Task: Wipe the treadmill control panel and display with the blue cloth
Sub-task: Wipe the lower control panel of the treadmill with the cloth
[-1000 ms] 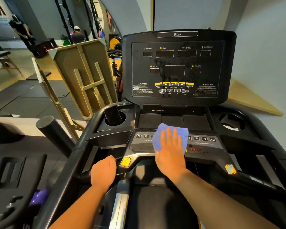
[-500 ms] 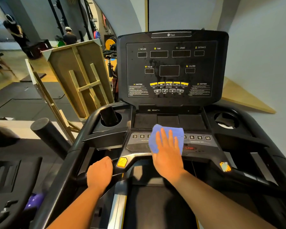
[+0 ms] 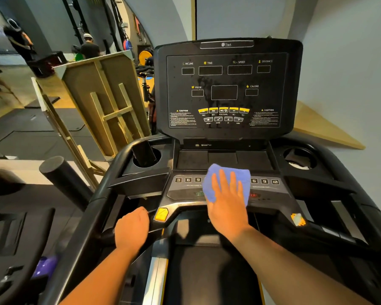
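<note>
Right hand (image 3: 227,203): fingers spread flat, palm pressing the crumpled blue cloth (image 3: 229,183) down.
Cloth: on the lower black control panel (image 3: 185,190), mid button row.
Left hand (image 3: 131,227): curled around the black handlebar (image 3: 101,236).
Upright dark display console (image 3: 227,89): above, untouched.

**A gym floor**

This is a gym. A treadmill console (image 3: 228,89) labelled INCLINE, TIME, SPEED, PULSE and CALORIE stands in front. Behind it on the left, coloured weight plates (image 3: 145,55) sit by dark racks (image 3: 72,20), black rubber mats (image 3: 31,137) cover the floor, and a person in a cap (image 3: 89,46) stands among the equipment.
</note>
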The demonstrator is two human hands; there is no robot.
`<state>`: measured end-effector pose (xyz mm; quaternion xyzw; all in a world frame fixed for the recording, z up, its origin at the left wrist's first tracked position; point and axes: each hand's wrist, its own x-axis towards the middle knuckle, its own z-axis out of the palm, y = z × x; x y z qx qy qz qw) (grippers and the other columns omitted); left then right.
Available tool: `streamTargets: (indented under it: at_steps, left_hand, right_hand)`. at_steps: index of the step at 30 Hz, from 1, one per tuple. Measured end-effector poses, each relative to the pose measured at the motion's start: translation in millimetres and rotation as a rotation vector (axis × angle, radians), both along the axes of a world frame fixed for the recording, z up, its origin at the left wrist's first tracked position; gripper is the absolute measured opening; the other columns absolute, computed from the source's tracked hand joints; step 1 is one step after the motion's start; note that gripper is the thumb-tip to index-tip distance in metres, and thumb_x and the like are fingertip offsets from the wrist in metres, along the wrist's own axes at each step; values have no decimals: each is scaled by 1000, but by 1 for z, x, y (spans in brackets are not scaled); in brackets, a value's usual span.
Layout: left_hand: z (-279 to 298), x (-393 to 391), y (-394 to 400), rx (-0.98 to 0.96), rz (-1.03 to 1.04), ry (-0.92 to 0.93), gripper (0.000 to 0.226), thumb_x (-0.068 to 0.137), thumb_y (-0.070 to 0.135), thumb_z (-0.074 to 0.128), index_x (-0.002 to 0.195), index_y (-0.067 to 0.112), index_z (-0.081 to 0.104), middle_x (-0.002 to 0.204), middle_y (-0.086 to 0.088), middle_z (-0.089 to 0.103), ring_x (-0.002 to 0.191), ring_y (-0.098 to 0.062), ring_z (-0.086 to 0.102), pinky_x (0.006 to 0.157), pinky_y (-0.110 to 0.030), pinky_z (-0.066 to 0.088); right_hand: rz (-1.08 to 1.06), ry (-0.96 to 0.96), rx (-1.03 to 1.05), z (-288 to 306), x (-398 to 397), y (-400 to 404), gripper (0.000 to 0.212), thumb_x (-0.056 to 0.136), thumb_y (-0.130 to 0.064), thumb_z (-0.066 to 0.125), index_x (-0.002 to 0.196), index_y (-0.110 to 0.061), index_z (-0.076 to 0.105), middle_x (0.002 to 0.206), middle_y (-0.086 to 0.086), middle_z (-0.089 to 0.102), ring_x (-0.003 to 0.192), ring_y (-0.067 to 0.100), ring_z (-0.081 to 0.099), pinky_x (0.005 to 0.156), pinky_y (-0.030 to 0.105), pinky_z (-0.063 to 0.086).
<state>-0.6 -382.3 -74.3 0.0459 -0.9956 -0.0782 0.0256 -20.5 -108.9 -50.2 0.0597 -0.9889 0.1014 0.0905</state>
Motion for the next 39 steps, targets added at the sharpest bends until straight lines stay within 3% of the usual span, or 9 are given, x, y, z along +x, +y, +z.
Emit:
streamTargets:
  at_steps: [7, 10, 15, 18, 21, 24, 28, 32, 39]
  left_hand:
    - [0, 1, 0, -44, -20, -9, 10, 93, 16, 56, 101, 19, 62, 80, 2, 68, 63, -10, 60, 63, -24, 53]
    - [0, 0, 1, -33, -8, 6, 10, 93, 17, 54, 99, 20, 62, 77, 4, 67, 61, -8, 57, 61, -23, 50]
    - [0, 0, 2, -18, 17, 3, 10, 95, 16, 52, 96, 20, 61, 76, 4, 64, 60, -8, 54, 63, -25, 50]
    - [1, 1, 3, -38, 1, -6, 8, 93, 16, 57, 101, 18, 61, 81, 2, 66, 61, -8, 51, 65, -25, 51]
    - [0, 1, 2, -55, -12, -8, 10, 92, 16, 60, 102, 17, 61, 84, 0, 69, 62, -9, 51, 66, -25, 52]
    - [0, 0, 1, -12, 8, 28, 11, 94, 15, 53, 98, 17, 63, 78, -1, 68, 60, -11, 57, 64, -28, 54]
    - [0, 0, 1, -11, 11, 28, 12, 93, 14, 52, 96, 17, 64, 74, -1, 67, 61, -15, 61, 63, -32, 56]
    - [2, 1, 2, -49, 1, -12, 8, 91, 15, 59, 97, 17, 63, 77, -1, 68, 62, -14, 62, 64, -28, 55]
    - [7, 3, 5, -62, -2, -40, 9, 94, 15, 56, 102, 16, 59, 85, -1, 69, 64, -11, 56, 67, -24, 53]
  right_hand:
    - [492, -40, 104, -2, 10, 44, 65, 99, -39, 38, 158, -29, 11, 165, -10, -1, 152, 17, -12, 122, 39, -8]
    - [317, 22, 10, -7, 12, 65, 64, 98, -38, 36, 157, -25, 15, 165, -3, 14, 153, 19, -2, 122, 41, 1]
    - [-56, -34, 24, 2, -1, 23, 77, 96, -36, 48, 158, -15, 8, 166, 10, 3, 152, 34, -5, 121, 49, -3]
    - [71, -13, 61, 3, -2, 8, 76, 95, -38, 51, 158, -19, 15, 166, 8, 7, 152, 37, 1, 120, 53, 4]
    - [325, -47, 124, 2, 3, 29, 71, 99, -38, 39, 158, -28, 0, 165, -5, -10, 150, 25, -18, 123, 45, -8]
    - [410, -7, 126, -8, 14, 61, 65, 99, -39, 35, 158, -28, 10, 165, -6, 2, 153, 21, -8, 121, 41, -5]
    - [171, 69, 28, -15, 20, 79, 65, 95, -35, 35, 156, -18, 19, 163, 4, 21, 153, 28, 9, 122, 46, 9]
    - [-150, -27, -5, -3, 0, 47, 75, 97, -36, 46, 158, -19, 7, 167, 8, 3, 152, 34, -5, 122, 50, 1]
    - [313, -9, 104, 1, 9, 63, 67, 97, -44, 31, 158, -25, 11, 164, -6, -1, 152, 24, -7, 122, 41, -8]
